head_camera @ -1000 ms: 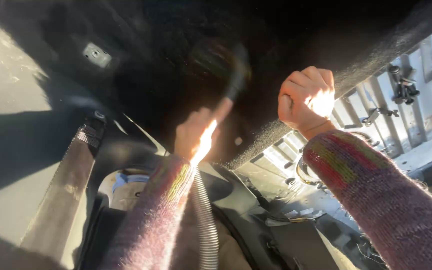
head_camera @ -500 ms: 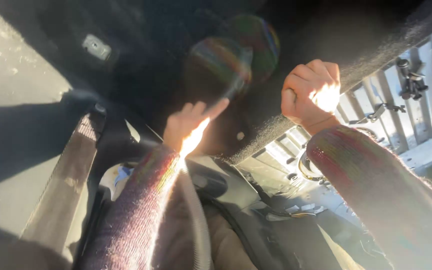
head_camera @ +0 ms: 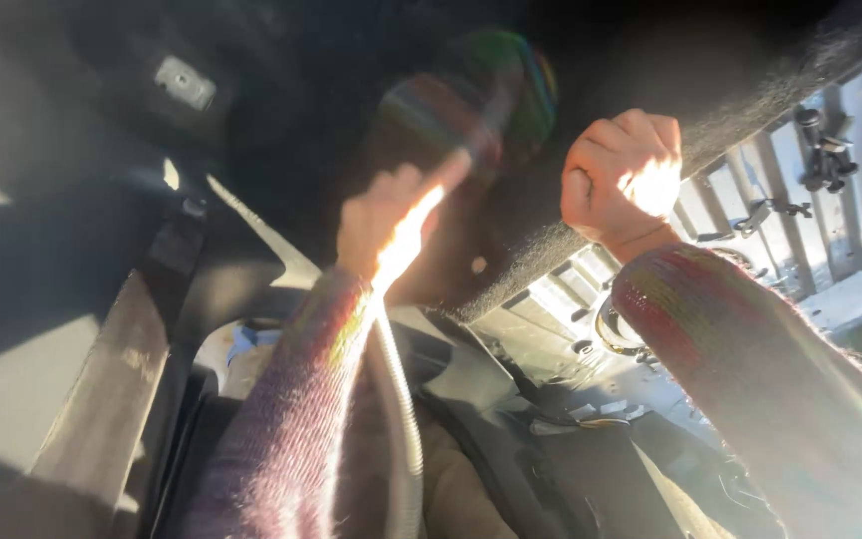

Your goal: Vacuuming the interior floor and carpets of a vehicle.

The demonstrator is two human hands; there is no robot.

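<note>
- At the far left a grey strap (head_camera: 102,399) runs down along a sunlit pillar, up to a dark anchor near the top.
- High on the left, a small pale plate (head_camera: 184,82) sits on the dark lining.
- The left hand (head_camera: 383,222) is raised against the underside of the carpet (head_camera: 551,150), fingers loosely curled with one stretched up; glare hides the palm, so I cannot tell whether it grips anything.
- A ribbed hose (head_camera: 403,419) runs up along the left sleeve (head_camera: 291,439) to that hand; where it ends is lost in the glare.
- The carpet is a dark fuzzy sheet lifted overhead, its edge running from lower centre up to the right.
- The right hand (head_camera: 621,180) is closed in a fist on the carpet's edge, holding it up.
- Under the carpet, bare pale floor metal (head_camera: 551,319) shows, with ribs and holes.
- The right sleeve (head_camera: 750,369) is knitted and multicoloured.
- At the far right, black clips (head_camera: 822,150) sit on ribbed grey panels.
</note>
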